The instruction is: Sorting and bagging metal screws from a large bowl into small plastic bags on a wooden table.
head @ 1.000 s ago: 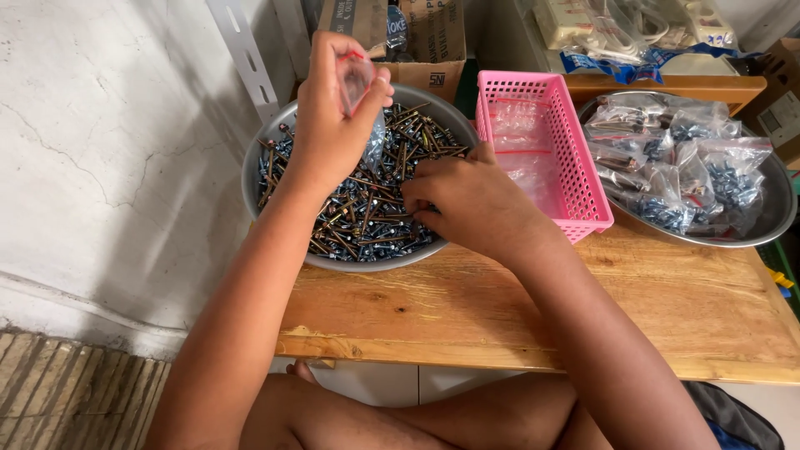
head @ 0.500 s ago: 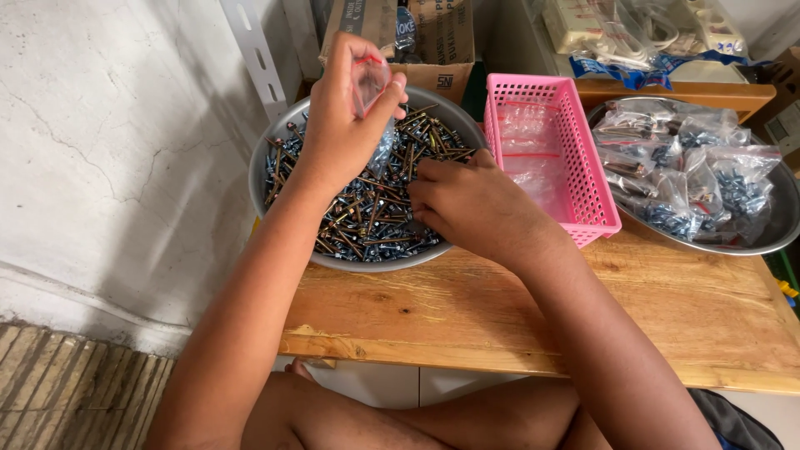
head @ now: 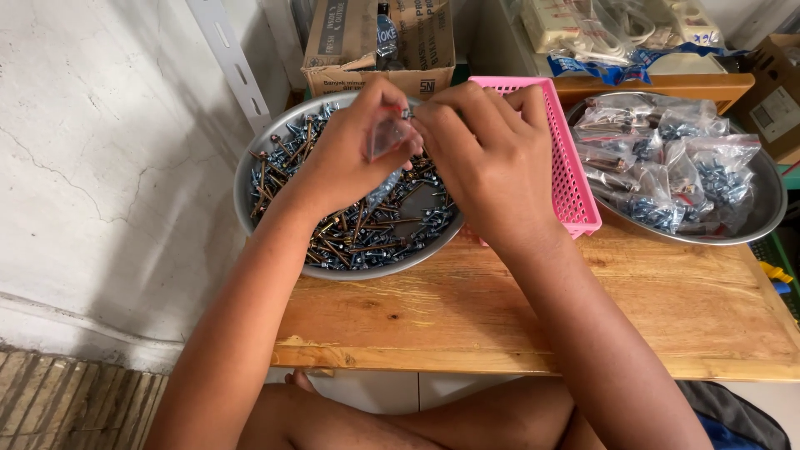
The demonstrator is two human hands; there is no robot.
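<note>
Bag [head: 385, 137] pinched between left fingers [head: 392, 104] (right fingers [head: 433, 117] touching top).

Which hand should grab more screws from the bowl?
Probably the right hand. The left hand is busy pinching the small clear bag, while the right only touches the bag's top, just above the screws in the metal bowl.

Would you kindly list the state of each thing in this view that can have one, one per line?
left hand: raised over the pan, pinching a small clear bag
small clear bag: held upright, part filled with screws
right hand: fingertips at the bag's mouth
left metal pan: holds loose screws
pink basket: on the table; contents hidden
right metal pan: heaped with filled bags
cardboard box: flaps open
</note>
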